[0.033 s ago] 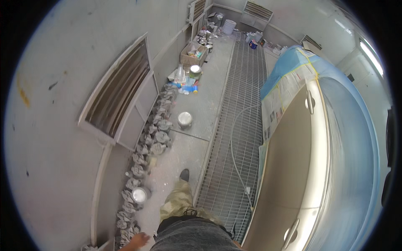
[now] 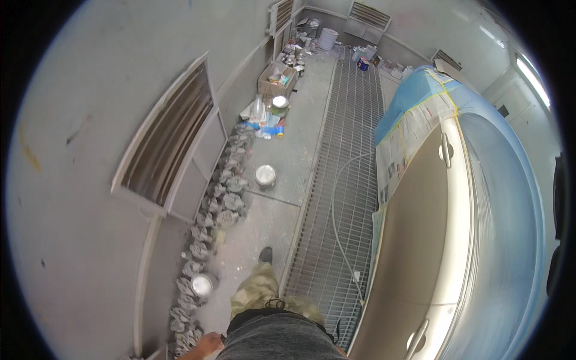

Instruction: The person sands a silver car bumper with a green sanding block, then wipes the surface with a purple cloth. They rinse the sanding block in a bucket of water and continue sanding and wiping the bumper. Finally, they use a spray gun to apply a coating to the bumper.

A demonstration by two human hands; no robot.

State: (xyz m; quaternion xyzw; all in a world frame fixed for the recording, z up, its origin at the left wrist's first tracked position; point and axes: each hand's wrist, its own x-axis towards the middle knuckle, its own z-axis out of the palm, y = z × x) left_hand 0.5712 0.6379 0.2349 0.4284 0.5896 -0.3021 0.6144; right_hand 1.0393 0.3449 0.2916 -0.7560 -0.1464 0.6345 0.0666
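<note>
My left hand hangs low at the bottom edge, left of my dark shirt. Its fingers look bent and are smeared; I make out nothing held in it. Nearest to it are a row of crumpled grey bundles along the wall and a round can with a pale top. Of my right side, only a sliver of skin shows by my waist at the lower edge; those fingers are hidden. At right stands a car body with a beige door panel, partly masked with paper and blue film.
A metal floor grating runs alongside the car, with a pale hose lying over it. Another can stands ahead on the floor. Farther off are a cardboard box, a white bucket and a louvred wall vent.
My left hand has shifted slightly right, closer to my shirt. The view has moved a little; the cans, the bundles and the car keep their places.
</note>
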